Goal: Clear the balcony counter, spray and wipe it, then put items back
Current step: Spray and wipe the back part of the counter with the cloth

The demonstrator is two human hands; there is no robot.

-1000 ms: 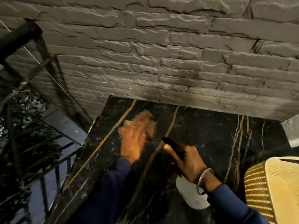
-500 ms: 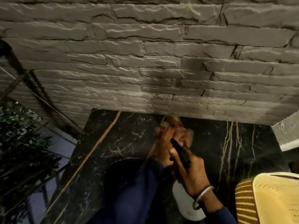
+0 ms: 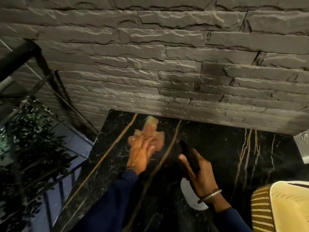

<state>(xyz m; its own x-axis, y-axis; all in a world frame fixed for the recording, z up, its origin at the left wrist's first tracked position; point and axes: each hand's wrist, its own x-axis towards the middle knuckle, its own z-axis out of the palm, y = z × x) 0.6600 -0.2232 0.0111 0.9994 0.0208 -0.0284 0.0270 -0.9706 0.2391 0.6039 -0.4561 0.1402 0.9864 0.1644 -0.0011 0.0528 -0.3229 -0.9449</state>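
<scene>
Far to the left of the left hand, a black metal railing [image 3: 18,59] slants down past dark green leafy foliage [image 3: 33,131]. The black marble counter with gold veins [image 3: 225,156] begins just left of that hand and runs rightward beneath both hands. Its far edge, beyond the fingertips, meets the grey rough-cut stone wall [image 3: 167,64].

The left hand [image 3: 141,154] comes out of a dark blue sleeve [image 3: 108,198] and lies palm down with its fingers stretched straight, gripping nothing. They press on an orange-tan crumpled cloth [image 3: 155,136], which lies flat on the counter partly under the fingers and spreads past them toward the wall. Hand and cloth are both motion-blurred.

One gold vein runs between the two hands, which are near each other but not touching. The right hand [image 3: 200,178] has its fingers curled around the neck of a white plastic spray bottle [image 3: 190,198]. The bottle's black trigger head [image 3: 188,153] juts forward past the knuckles, and its white body sits below the palm. Whether the bottle's base touches the counter cannot be told. A thin silver bangle [image 3: 210,196] circles the wrist behind this grip.

Right of the right hand, and apart from it, a cream and brown woven basket [image 3: 260,210] fills the lower corner.
</scene>
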